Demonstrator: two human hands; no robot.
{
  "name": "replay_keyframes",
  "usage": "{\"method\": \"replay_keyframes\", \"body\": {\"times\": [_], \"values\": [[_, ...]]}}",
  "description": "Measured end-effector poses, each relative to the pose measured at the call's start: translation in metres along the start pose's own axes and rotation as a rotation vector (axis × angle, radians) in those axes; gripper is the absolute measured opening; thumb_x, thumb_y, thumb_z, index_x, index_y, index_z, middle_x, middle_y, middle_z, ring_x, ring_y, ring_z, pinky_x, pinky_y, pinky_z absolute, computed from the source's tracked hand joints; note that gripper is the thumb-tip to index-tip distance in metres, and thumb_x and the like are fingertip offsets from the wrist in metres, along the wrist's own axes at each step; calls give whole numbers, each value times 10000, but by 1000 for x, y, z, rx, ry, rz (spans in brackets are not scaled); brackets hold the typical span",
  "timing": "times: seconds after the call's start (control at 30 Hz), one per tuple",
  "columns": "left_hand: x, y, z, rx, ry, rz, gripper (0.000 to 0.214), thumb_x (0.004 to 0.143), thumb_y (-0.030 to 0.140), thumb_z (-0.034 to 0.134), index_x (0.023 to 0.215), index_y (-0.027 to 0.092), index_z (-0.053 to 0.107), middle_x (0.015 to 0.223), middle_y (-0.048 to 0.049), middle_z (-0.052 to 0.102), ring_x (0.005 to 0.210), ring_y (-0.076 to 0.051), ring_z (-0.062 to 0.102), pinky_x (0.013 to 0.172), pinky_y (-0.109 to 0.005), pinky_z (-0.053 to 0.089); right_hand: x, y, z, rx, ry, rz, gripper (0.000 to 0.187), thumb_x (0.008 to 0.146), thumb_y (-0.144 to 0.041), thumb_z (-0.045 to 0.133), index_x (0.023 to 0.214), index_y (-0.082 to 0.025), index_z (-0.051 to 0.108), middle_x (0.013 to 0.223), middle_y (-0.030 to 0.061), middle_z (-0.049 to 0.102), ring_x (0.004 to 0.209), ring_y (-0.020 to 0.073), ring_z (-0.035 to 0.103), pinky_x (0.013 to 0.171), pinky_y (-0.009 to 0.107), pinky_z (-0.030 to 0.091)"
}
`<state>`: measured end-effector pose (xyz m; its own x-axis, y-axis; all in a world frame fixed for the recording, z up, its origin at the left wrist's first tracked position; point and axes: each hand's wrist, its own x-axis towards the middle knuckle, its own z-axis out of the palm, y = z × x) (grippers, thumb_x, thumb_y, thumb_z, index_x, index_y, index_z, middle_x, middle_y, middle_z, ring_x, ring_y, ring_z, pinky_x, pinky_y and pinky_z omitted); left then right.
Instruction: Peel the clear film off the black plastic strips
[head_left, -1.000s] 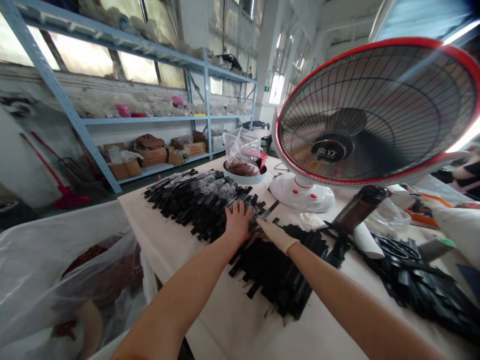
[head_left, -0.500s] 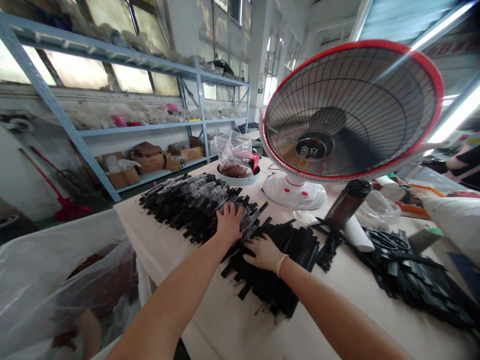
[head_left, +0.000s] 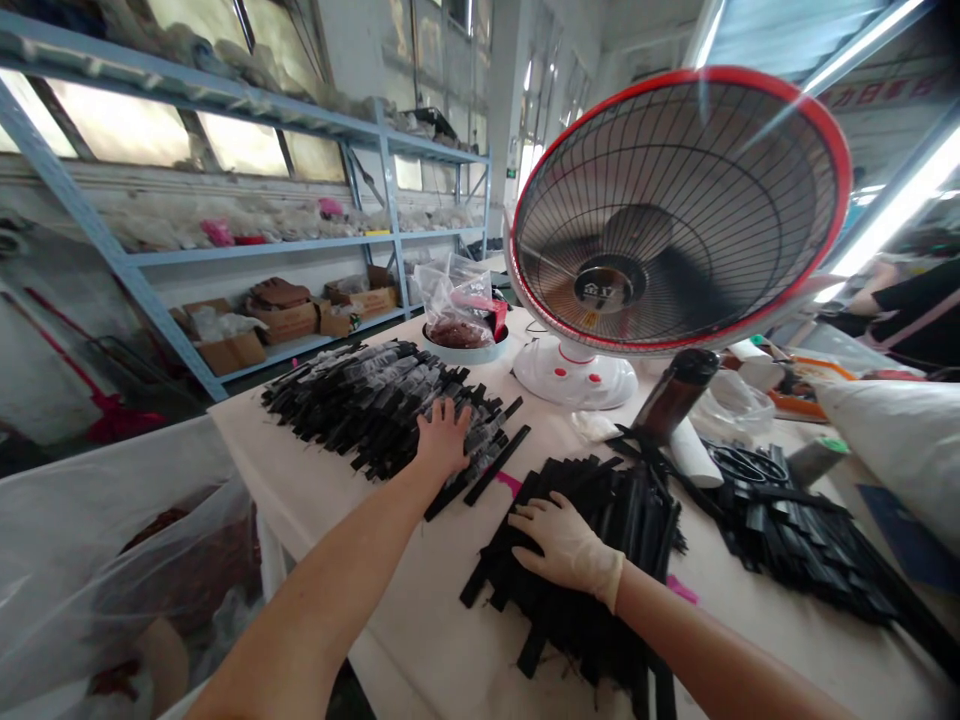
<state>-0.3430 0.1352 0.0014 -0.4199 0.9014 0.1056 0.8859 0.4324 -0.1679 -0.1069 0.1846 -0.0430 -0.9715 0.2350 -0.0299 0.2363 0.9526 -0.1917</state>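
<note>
My bare left hand lies with fingers spread on the right end of a long heap of black strips, some with greyish, shiny faces. On a second pile of black strips, nearer to me, rests my right hand in a pale thin glove, fingers stretched out flat. A single black strip lies in the gap between the heaps. Bits of pink show on the table there. Black-handled scissors sit on a third bunch of black strips at the right.
A white fan with a red rim stands at the table's back. Near it are a dark bottle, a white roll and a round tin holding a plastic bag. Blue shelving lines the wall. A co-worker's dark sleeve shows far right.
My right hand has moved right and nearer to me, and the pile under it has shifted along. A gap has opened between the two heaps. My left hand stays on its heap.
</note>
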Motion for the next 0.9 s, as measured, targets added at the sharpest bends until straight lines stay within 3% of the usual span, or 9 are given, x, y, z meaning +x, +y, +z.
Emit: {"method": "replay_keyframes", "body": {"times": [0.17,0.27,0.33,0.43,0.5,0.63,0.9], "values": [[0,2,1,10,1,0,942,648,477,676,1433,208,231,1512,-214,203,1357,-434,146,970,-607,264,-8,0,-10,9,7,46,447,852,-521,427,1142,-229,600,1173,95,639,1082,306,559,969,513,310],[0,3,-1,27,2,-3,939,648,474,677,1433,213,232,1515,-206,203,1360,-428,142,970,-591,274,23,-8,-20,-26,59,59,462,913,-478,309,1097,-181,610,1159,127,628,1032,275,584,908,428,385],[0,3,-3,39,4,0,925,654,466,671,1432,213,241,1513,-204,213,1359,-425,151,964,-583,287,49,-15,-19,-52,57,23,472,929,-432,277,1164,-150,573,1215,154,590,1053,276,572,914,421,390],[-2,3,-5,51,16,8,892,662,464,656,1424,206,269,1497,-215,244,1344,-436,187,936,-580,320,79,-17,-6,-54,24,13,566,860,-515,417,1257,-122,512,1321,185,509,1174,317,491,947,437,381],[-1,2,-5,54,32,14,873,672,467,639,1421,202,277,1494,-220,247,1338,-442,194,924,-583,329,84,-11,6,-52,5,18,661,812,-559,473,1316,-131,458,1419,183,404,1254,340,408,988,473,345],[1,2,-5,55,53,25,857,683,462,619,1422,191,279,1485,-231,251,1334,-444,193,914,-589,333,66,3,19,-29,0,100,697,816,-576,432,1376,-164,377,1474,173,321,1287,357,361,963,527,352],[-4,11,-6,77,14,2,896,668,468,649,1430,205,258,1502,-220,222,1349,-440,167,932,-582,320,12,1,17,13,30,217,703,805,-545,455,1360,-118,397,1390,230,416,1244,389,403,974,546,316]]}}
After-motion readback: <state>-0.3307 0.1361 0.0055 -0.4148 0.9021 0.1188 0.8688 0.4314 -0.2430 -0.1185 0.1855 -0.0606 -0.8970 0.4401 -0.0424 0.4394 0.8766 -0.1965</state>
